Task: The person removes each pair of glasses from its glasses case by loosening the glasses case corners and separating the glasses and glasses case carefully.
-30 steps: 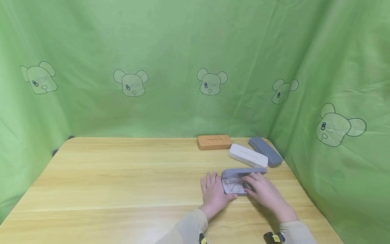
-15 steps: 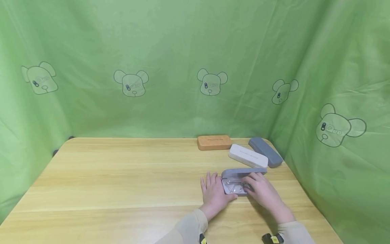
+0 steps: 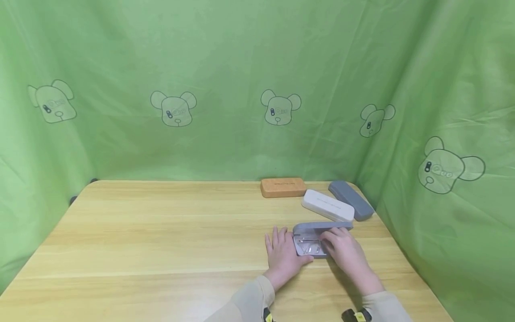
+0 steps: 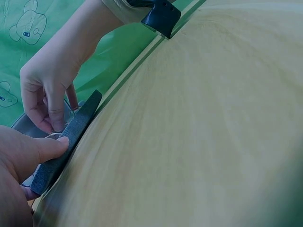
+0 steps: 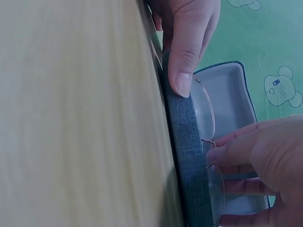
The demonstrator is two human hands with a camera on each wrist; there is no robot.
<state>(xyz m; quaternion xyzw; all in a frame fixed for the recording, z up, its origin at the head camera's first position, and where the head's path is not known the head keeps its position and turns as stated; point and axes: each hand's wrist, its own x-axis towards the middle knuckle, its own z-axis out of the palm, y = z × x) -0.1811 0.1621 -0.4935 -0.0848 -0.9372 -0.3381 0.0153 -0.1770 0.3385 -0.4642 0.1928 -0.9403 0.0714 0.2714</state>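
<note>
A grey glasses case (image 3: 307,228) lies with its lid raised on the table's right half. Inside rest thin-rimmed eyeglasses (image 5: 212,113), partly hidden by the front wall. My left hand (image 3: 282,252) holds the case at its left end, the thumb lying on the front wall (image 5: 185,127) and the other fingers spread on the table side. My right hand (image 3: 347,251) reaches into the case and pinches the eyeglasses near the bridge; the right wrist view shows its thumb there. In the left wrist view its fingertips are partly behind the case wall.
Behind the open case lie a white glasses case (image 3: 327,205), a blue-grey glasses case (image 3: 351,201) and an orange-brown glasses case (image 3: 283,188). Green curtains (image 3: 225,147) with printed bear heads enclose the wooden table (image 3: 153,241) at the back and sides.
The eyeglasses have settled slightly lower and flatter in the case. My right wrist has shifted a little to the left, while the left hand and the case have stayed put.
</note>
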